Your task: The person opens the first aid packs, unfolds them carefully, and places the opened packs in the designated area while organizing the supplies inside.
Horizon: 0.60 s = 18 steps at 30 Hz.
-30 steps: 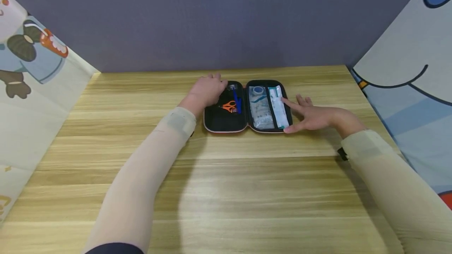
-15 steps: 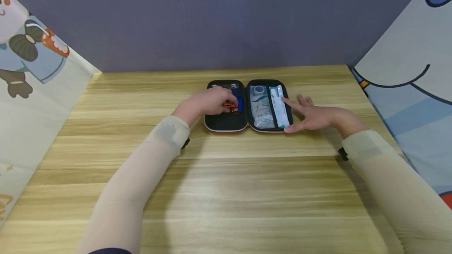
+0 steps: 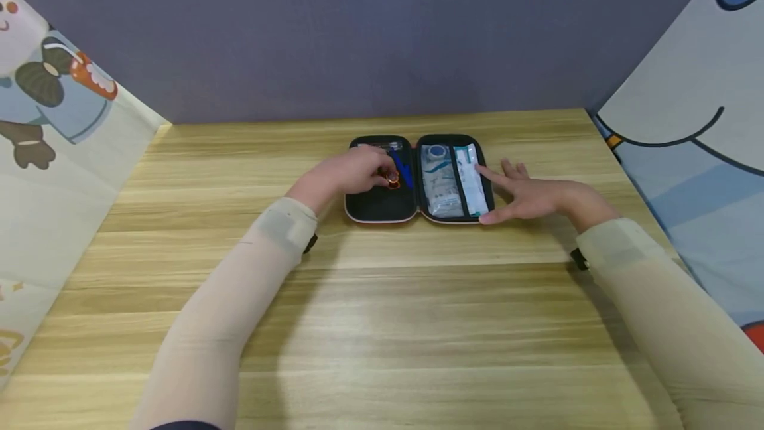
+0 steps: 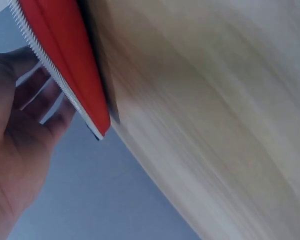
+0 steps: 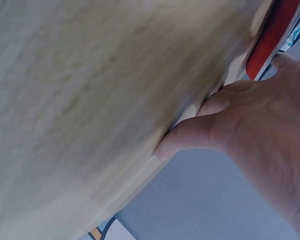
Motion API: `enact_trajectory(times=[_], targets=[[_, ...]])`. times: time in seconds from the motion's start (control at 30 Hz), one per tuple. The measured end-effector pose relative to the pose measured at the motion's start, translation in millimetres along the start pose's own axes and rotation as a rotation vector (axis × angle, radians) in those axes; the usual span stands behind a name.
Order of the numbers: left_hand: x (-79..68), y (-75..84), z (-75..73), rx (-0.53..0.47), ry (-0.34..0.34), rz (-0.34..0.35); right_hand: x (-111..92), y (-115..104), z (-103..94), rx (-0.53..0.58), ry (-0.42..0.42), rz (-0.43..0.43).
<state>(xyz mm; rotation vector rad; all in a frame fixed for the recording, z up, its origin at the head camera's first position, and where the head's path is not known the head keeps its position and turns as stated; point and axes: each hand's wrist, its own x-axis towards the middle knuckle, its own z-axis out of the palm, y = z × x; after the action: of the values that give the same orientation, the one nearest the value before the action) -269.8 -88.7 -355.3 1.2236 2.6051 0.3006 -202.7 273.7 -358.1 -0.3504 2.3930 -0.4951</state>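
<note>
In the head view an open zip case (image 3: 382, 210) lies near the back of the table, black inside and red outside. My left hand (image 3: 358, 170) reaches into its left half, fingers curled at the orange-handled scissors (image 3: 393, 182), which it pinches; the blades are hidden. Beside them lies a blue item (image 3: 404, 170). My right hand (image 3: 525, 198) spreads its fingers at the case's right edge, index fingertip by a white packet (image 3: 471, 181) and thumb at the rim. The left wrist view shows the case's red shell (image 4: 72, 55) in front of the fingers.
The right half holds a clear bag (image 3: 440, 184) with a white roll (image 3: 437, 151), under a black strap. Small clear items (image 3: 390, 146) sit at the left half's top. A grey-blue panel (image 3: 382, 32) rises behind the wooden table (image 3: 418, 324); printed panels flank it.
My left hand has moved from the case's upper left rim down into the left half, onto the scissors. The blue item has tilted slightly. The right hand has stayed in place.
</note>
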Motion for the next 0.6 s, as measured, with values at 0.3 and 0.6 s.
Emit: enact_trajectory(times=[0.3,0.6], targets=[[-9.3,-10.0,-3.5,0.086,0.01,-0.192,0.1,-1.4,-0.7,-0.002,-0.005,0.004],[-6.1,-12.3,-0.7,0.174,0.075,-0.227,-0.6,0.7,0.4,0.002,-0.002,-0.005]])
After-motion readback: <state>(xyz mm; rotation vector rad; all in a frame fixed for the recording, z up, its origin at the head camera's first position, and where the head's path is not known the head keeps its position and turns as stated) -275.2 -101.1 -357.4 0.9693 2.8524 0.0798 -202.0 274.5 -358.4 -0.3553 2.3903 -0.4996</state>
